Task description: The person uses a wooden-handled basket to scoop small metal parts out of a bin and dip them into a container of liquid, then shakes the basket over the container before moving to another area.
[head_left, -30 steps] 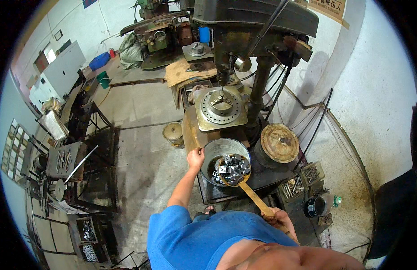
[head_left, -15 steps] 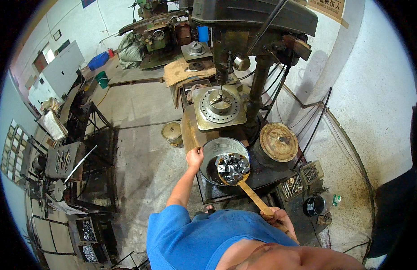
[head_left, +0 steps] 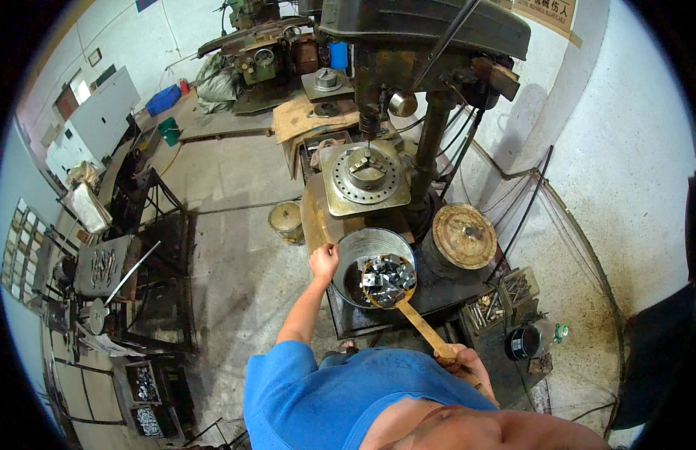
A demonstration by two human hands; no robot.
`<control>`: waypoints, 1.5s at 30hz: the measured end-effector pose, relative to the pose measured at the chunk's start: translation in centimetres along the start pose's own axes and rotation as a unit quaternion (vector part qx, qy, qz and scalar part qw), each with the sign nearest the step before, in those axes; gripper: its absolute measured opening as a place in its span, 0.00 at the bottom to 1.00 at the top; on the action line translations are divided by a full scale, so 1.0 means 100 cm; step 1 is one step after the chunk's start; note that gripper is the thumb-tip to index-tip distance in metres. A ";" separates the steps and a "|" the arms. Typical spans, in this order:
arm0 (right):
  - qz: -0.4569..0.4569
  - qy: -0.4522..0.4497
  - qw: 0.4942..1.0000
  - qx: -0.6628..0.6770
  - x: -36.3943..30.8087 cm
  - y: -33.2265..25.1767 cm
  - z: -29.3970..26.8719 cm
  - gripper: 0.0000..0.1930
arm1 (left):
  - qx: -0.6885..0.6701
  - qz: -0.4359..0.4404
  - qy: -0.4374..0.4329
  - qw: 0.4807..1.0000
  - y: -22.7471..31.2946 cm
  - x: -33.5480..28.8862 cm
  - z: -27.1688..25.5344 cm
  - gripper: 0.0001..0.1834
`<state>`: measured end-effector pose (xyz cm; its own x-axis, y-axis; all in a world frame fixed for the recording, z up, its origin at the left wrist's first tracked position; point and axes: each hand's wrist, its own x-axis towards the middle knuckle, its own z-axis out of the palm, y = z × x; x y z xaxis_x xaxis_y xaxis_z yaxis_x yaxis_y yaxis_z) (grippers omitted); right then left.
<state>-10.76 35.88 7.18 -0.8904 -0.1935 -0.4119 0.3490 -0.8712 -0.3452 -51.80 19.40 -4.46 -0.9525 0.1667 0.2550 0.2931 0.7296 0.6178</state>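
head view, from the left: a grey table (head_left: 130,251) carries a spread of slim tools (head_left: 104,266), and below it small metal parts (head_left: 146,383) lie heaped in two dark bins (head_left: 159,386). further back, a blue crate (head_left: 163,101) sits on the floor near a green bucket (head_left: 169,133), and a lidded can (head_left: 285,218) stands nearer the middle. next comes the left hand (head_left: 324,260), its fingers curled closed on the left rim of a round metal basin (head_left: 378,241), which rests on a dark bench (head_left: 355,324). just behind the basin, a three-jaw chuck (head_left: 367,171) sits on a square plate under the drill press (head_left: 430,52). shiny metal blocks (head_left: 390,279) fill the head of a wooden-handled scoop (head_left: 425,331), held over the basin's opening; whether its underside touches the basin cannot be told. the handle slants down to the right hand (head_left: 468,365), which is wrapped firmly around it. beside the basin stands a drum (head_left: 464,236) with a stained round lid. further right are a tray of metal rods (head_left: 520,287) and, just below, a clear bottle (head_left: 547,337) lying tilted.
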 end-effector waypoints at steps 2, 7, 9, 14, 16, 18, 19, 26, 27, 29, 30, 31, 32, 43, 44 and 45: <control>0.002 0.002 1.000 0.017 -0.001 0.000 0.002 0.28 | -0.002 -0.002 -0.001 1.000 0.003 0.000 -0.001 0.14; 0.027 -0.057 0.997 0.036 0.003 -0.001 -0.007 0.30 | -0.002 0.001 0.002 1.000 -0.001 0.000 0.000 0.14; 0.033 -0.052 0.997 0.036 0.003 -0.002 -0.008 0.30 | -0.007 0.002 0.005 1.000 -0.004 0.000 0.001 0.14; -0.003 -0.010 0.999 0.030 0.002 0.004 -0.008 0.28 | -0.005 -0.002 -0.001 1.000 0.001 -0.001 0.000 0.13; 0.004 -0.034 0.998 0.051 0.003 0.005 -0.012 0.28 | -0.009 -0.003 -0.001 1.000 -0.001 0.000 0.000 0.13; 0.026 -0.101 0.988 0.112 0.006 0.003 -0.021 0.27 | -0.015 -0.001 -0.005 1.000 -0.002 0.000 0.002 0.12; 0.025 -0.100 0.989 0.109 0.005 0.003 -0.024 0.27 | -0.018 0.000 -0.007 1.000 -0.002 0.000 0.002 0.12; -0.006 -0.013 1.000 0.006 0.003 0.002 -0.011 0.28 | -0.011 0.000 -0.009 1.000 -0.002 0.000 0.001 0.12; -0.013 -0.014 1.000 0.013 0.003 0.003 -0.008 0.28 | -0.009 -0.002 -0.011 1.000 -0.003 0.001 0.002 0.12; -0.011 -0.008 1.000 0.018 0.002 0.001 0.000 0.28 | -0.008 -0.005 -0.013 1.000 -0.003 0.001 0.003 0.12; -0.003 -0.002 1.000 0.015 0.002 -0.002 0.005 0.28 | -0.009 -0.006 -0.013 1.000 -0.003 0.001 0.002 0.13; 0.005 0.004 1.000 0.011 0.002 -0.003 0.008 0.28 | -0.010 -0.007 -0.012 1.000 -0.003 0.000 0.002 0.13; 0.009 -0.002 1.000 0.013 0.002 -0.003 0.006 0.28 | -0.011 -0.004 -0.013 1.000 -0.003 0.001 0.002 0.13; 0.018 0.028 0.999 0.003 0.000 -0.006 0.004 0.24 | -0.032 0.004 -0.016 0.999 -0.006 0.003 0.006 0.13; 0.010 0.026 1.000 -0.013 0.000 -0.005 0.002 0.23 | -0.032 0.004 -0.016 0.999 -0.005 0.002 0.006 0.13; 0.002 0.025 0.999 -0.029 0.001 -0.005 0.000 0.23 | -0.033 0.005 -0.016 0.999 -0.003 0.002 0.005 0.13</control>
<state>-11.06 36.28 7.28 -0.8738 -0.1719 -0.4549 0.3694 -0.8430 -0.3911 -52.06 19.55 -4.94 -0.9515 0.1956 0.2376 0.3060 0.6833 0.6630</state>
